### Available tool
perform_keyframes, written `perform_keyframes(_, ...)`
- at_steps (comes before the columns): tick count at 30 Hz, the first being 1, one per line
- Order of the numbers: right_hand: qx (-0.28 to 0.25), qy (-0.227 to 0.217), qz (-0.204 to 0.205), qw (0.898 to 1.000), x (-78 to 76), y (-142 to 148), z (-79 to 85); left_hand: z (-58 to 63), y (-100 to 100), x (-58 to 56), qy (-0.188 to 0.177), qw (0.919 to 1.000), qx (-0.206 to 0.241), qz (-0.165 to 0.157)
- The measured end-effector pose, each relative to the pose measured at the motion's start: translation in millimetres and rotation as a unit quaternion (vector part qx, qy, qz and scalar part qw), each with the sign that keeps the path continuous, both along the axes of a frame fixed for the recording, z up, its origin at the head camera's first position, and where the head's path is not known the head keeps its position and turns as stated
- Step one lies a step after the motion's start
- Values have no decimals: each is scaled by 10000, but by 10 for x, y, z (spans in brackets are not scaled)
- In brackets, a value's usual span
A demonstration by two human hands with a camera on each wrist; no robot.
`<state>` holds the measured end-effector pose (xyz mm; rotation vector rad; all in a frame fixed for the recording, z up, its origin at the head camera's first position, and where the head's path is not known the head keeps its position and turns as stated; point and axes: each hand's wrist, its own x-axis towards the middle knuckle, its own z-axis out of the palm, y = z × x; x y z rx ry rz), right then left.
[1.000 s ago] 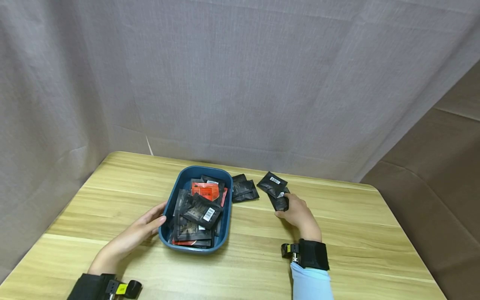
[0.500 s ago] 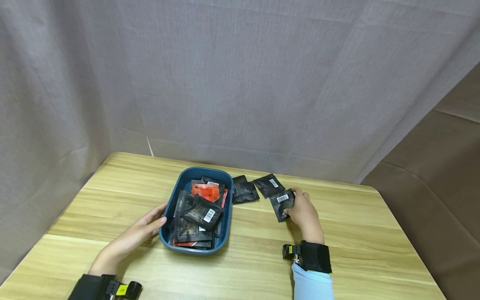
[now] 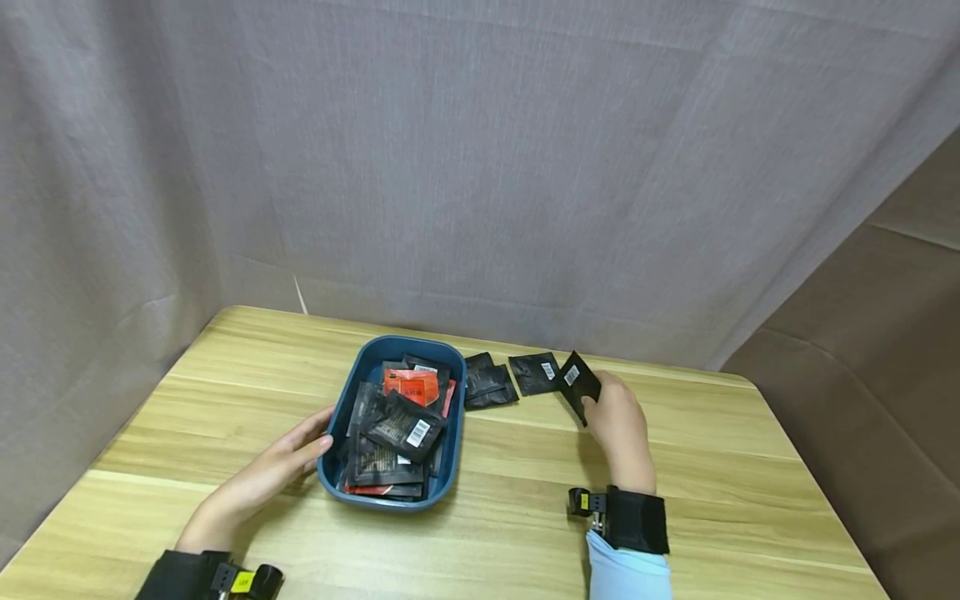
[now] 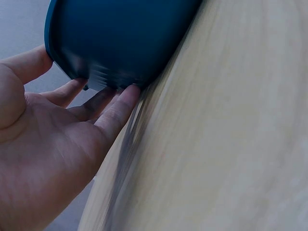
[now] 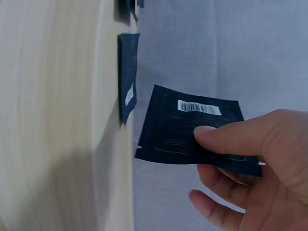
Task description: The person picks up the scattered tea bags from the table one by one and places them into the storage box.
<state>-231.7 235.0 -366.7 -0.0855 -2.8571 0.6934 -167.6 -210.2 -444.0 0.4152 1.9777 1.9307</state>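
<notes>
My right hand point(image 3: 621, 429) pinches a square black sachet point(image 3: 580, 387) with a white barcode label and holds it tilted up off the table. In the right wrist view the thumb lies on top of the sachet point(image 5: 173, 120), with fingers beneath it. Just left of it, another black sachet point(image 3: 534, 373) lies flat. A dark blue bin point(image 3: 456, 467) holds black sachets point(image 3: 405, 423) in a loose heap, with an orange one point(image 3: 411, 384) among them. My left hand point(image 3: 270, 467) touches the bin's left side; the left wrist view shows its fingertips on the outer wall point(image 4: 115, 43).
Two overlapping black sachets point(image 3: 486, 382) lie close against the bin's right side. The wooden table point(image 3: 517, 533) ends at a back edge, behind which a grey cloth point(image 3: 480, 167) hangs. A brown panel point(image 3: 855, 358) stands to the right.
My right hand has taken hold of the front right sachet, drawn it from beside its neighbour and raised it. The neighbouring sachet has shifted slightly. The left hand and bin stay in place.
</notes>
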Motion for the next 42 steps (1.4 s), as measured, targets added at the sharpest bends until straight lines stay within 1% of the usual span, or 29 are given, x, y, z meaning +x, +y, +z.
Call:
perform_keyframes(7, 330, 523, 158, 9980, 29, -231, 84, 2, -7, 6, -3, 10000, -56, 21)
perform_keyframes(10, 476, 763, 278, 9956, 47, -349, 106, 2, -7, 6, -17, 10000, -84, 34)
perform_keyframes(13, 535, 1110, 383, 9916, 62, -464, 118, 2, -6, 6, -11, 9999, -118, 38)
perform_keyframes(17, 531, 1605, 596, 9838, 85, -619, 126, -3, -8, 3, 3, 9999, -157, 36)
perform_keyframes(20, 579, 1893, 863, 9764, 114, -755, 126, -7, -8, -1, 17, 9998, -176, 45)
perform_keyframes(26, 848, 2374, 1632, 9538, 173, -1038, 105, -4, -5, -4, 22, 9998, -176, 28)
perform_keyframes(28, 894, 2344, 1828, 9506, 201, -1125, 103, -3, -5, -2, 11, 9998, -174, 17)
perform_keyframes(33, 974, 2055, 2214, 9483, 285, -1311, 105, 1, -2, -2, -25, 9998, -179, 18)
perform_keyframes(38, 1047, 1960, 2641, 9386, 361, -1450, 79, 3, -2, -2, -57, 9998, -165, 42)
perform_keyframes(42, 1126, 1963, 2862, 9310, 413, -1541, 34, -4, -5, 0, -23, 9999, -153, 20)
